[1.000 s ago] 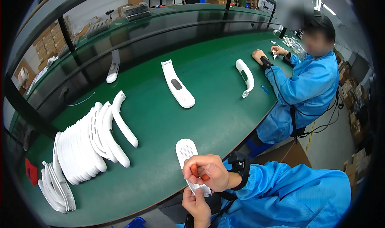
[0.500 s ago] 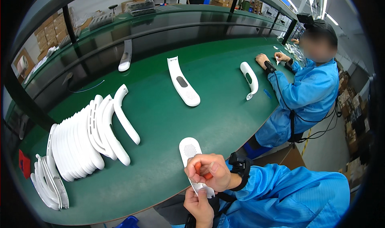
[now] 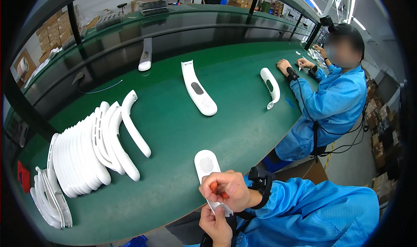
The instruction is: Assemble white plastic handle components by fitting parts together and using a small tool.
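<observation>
Close to the near table edge, my left hand [image 3: 216,226] is closed on the lower end of a white curved plastic part [image 3: 206,162]. The part's rounded end, with a patch of small holes, points away from me. Above it, my right hand [image 3: 228,189] is closed around a small tool with orange handles [image 3: 213,186]; its working end is hidden by my fingers. Something thin and white, perhaps a torn edge or film, shows between my hands. I cannot make out exactly where the tool touches the part.
A row of similar white parts [image 3: 80,155] stands at left, beside a red object [image 3: 23,177]. Another white shell [image 3: 199,90] lies mid-table, one more [image 3: 271,87] to its right. A dark conveyor [image 3: 173,40] carries a white part [image 3: 145,58]. A co-worker [image 3: 334,90] sits at right.
The white part and a thin cable on the conveyor have shifted right. My hands stay nearly in place, the right one turned slightly. Farther back at right, another person's hand and sleeve show more.
</observation>
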`<move>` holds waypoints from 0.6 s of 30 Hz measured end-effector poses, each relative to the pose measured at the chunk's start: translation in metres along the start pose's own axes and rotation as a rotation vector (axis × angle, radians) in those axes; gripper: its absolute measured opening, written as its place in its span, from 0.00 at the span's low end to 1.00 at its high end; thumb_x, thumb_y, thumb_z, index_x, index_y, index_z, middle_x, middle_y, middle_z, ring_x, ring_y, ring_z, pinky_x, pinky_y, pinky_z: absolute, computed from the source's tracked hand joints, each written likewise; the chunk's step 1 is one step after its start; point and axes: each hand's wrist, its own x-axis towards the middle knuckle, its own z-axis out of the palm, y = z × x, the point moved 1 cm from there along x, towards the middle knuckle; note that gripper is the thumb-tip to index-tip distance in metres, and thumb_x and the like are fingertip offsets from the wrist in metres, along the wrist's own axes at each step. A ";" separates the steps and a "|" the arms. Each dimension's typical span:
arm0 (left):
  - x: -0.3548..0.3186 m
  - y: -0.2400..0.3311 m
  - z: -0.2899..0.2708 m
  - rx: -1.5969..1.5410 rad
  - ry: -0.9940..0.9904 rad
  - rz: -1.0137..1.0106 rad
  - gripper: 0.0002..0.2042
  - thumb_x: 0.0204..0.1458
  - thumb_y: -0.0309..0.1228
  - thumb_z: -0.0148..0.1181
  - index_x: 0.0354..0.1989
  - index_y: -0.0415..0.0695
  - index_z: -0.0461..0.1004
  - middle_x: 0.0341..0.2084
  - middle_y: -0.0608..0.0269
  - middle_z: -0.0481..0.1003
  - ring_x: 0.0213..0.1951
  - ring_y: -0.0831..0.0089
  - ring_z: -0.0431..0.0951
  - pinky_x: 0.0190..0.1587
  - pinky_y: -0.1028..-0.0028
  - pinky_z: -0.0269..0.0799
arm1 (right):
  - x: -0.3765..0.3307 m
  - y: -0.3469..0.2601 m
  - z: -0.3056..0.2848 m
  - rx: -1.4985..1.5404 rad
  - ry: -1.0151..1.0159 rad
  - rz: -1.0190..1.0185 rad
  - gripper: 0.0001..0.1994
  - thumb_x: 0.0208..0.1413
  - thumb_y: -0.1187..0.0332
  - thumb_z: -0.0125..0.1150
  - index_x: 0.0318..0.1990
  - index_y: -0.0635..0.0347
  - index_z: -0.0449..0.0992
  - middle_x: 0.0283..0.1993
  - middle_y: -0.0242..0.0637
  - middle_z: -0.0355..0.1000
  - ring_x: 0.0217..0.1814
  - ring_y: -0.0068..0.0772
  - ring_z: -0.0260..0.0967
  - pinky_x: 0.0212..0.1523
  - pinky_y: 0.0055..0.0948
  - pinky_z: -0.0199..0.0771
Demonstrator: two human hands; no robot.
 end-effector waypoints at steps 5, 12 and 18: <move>-0.002 -0.002 -0.004 0.073 0.023 0.008 0.08 0.59 0.25 0.50 0.43 0.35 0.71 0.32 0.63 0.75 0.31 0.80 0.73 0.34 0.82 0.67 | 0.003 0.004 0.007 -0.196 -0.064 -0.214 0.12 0.52 0.66 0.44 0.32 0.66 0.69 0.23 0.34 0.62 0.22 0.25 0.60 0.25 0.24 0.62; 0.005 -0.023 -0.010 0.015 0.049 0.128 0.12 0.56 0.27 0.56 0.42 0.29 0.71 0.29 0.58 0.76 0.27 0.74 0.78 0.32 0.78 0.73 | 0.008 -0.012 0.018 -0.360 -0.090 -0.146 0.12 0.51 0.66 0.45 0.35 0.66 0.70 0.25 0.35 0.65 0.24 0.25 0.61 0.27 0.23 0.62; -0.010 0.021 -0.001 0.099 -0.057 0.001 0.09 0.60 0.25 0.46 0.45 0.32 0.67 0.32 0.56 0.75 0.29 0.72 0.77 0.33 0.75 0.72 | 0.004 -0.063 -0.013 -0.215 0.082 0.000 0.20 0.57 0.55 0.56 0.41 0.68 0.71 0.25 0.31 0.64 0.24 0.15 0.57 0.23 0.19 0.56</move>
